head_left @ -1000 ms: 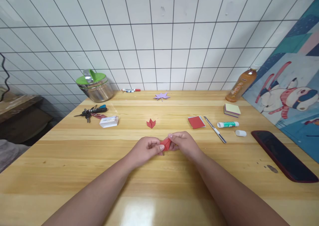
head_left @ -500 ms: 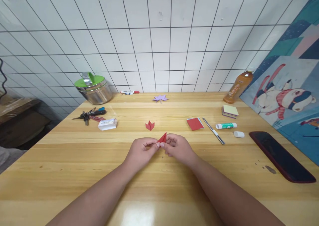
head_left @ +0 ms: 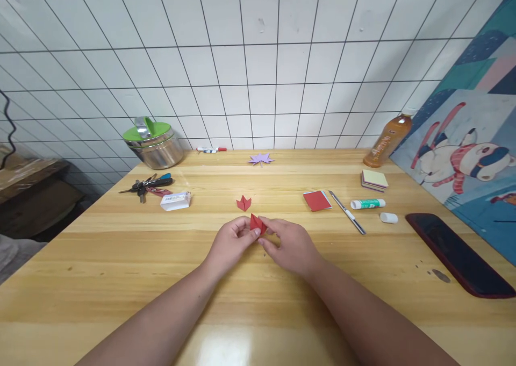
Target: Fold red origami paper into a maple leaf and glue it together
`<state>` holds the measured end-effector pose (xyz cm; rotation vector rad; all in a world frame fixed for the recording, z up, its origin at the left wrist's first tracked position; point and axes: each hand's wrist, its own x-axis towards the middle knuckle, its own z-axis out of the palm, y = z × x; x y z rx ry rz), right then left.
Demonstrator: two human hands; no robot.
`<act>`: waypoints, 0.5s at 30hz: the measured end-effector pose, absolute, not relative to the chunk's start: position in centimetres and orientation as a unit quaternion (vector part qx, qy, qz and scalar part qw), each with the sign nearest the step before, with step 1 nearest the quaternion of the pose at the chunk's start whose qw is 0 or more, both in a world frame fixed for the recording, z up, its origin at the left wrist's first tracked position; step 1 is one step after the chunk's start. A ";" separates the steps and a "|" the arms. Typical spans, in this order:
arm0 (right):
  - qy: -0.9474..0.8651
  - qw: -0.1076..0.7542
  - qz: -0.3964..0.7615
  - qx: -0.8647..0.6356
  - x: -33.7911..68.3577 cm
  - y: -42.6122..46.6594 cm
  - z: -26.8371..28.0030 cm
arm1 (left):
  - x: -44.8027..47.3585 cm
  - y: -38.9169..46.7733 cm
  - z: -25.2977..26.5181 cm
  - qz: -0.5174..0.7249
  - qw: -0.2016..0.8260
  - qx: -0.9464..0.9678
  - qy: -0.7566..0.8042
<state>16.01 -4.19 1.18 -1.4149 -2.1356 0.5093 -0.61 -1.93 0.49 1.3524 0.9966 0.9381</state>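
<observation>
Pinching a small red folded paper [head_left: 255, 223] with the left hand [head_left: 229, 242], pressing the thumb to its face — above the middle of the table [head_left: 258, 307]. Touching the same paper's right edge with the right hand [head_left: 293, 243], curling thumb and fingers; cannot tell whether pinching it too. Just beyond, see a second red folded piece [head_left: 243, 203] and, farther right, red-topped paper squares [head_left: 317, 200] lying beside a craft knife [head_left: 347, 212] — then, near the tiled wall [head_left: 264, 100], a purple paper leaf [head_left: 261, 159].
</observation>
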 end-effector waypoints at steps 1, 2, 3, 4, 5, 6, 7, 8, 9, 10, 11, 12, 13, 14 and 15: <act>-0.788 0.261 0.184 -0.527 16.0 -4.2 1.1 | -0.5 -2.0 0.5 0.399 0.573 0.577 0.423; -0.787 0.258 0.181 -0.531 16.0 -4.2 1.0 | -0.5 -2.1 0.5 0.398 0.574 0.577 0.423; -0.787 0.254 0.179 -0.533 16.0 -4.2 1.0 | -0.4 -2.2 0.5 0.396 0.574 0.578 0.423; -0.788 0.251 0.178 -0.533 16.0 -4.2 0.9 | -0.4 -2.2 0.5 0.395 0.574 0.580 0.423; -0.790 0.249 0.180 -0.530 16.0 -4.2 0.9 | -0.4 -2.3 0.5 0.393 0.571 0.582 0.425; -0.792 0.250 0.182 -0.527 16.1 -4.2 0.9 | -0.4 -2.4 0.5 0.391 0.567 0.585 0.428; -0.793 0.252 0.186 -0.522 16.1 -4.1 0.9 | -0.5 -2.4 0.5 0.388 0.562 0.589 0.432; -0.793 0.257 0.190 -0.519 16.1 -4.1 0.9 | -0.5 -2.4 0.5 0.384 0.556 0.594 0.436; -0.791 0.264 0.195 -0.516 16.0 -4.2 0.9 | -0.6 -2.5 0.5 0.380 0.550 0.602 0.437; -0.789 0.271 0.200 -0.514 16.0 -4.2 1.0 | -0.7 -2.5 0.6 0.377 0.542 0.612 0.436; -0.788 0.277 0.205 -0.510 16.0 -4.2 1.0 | -0.8 -2.5 0.7 0.374 0.533 0.622 0.435; -0.789 0.282 0.209 -0.504 16.0 -4.3 1.1 | -0.9 -2.5 0.8 0.372 0.522 0.633 0.435; -0.791 0.288 0.212 -0.497 16.0 -4.3 1.2 | -1.0 -2.6 0.9 0.368 0.510 0.642 0.439; -0.792 0.295 0.213 -0.490 16.0 -4.4 1.4 | -1.0 -2.6 1.1 0.364 0.498 0.648 0.446; -0.794 0.302 0.214 -0.482 16.0 -4.4 1.5 | -1.0 -2.6 1.2 0.361 0.488 0.652 0.453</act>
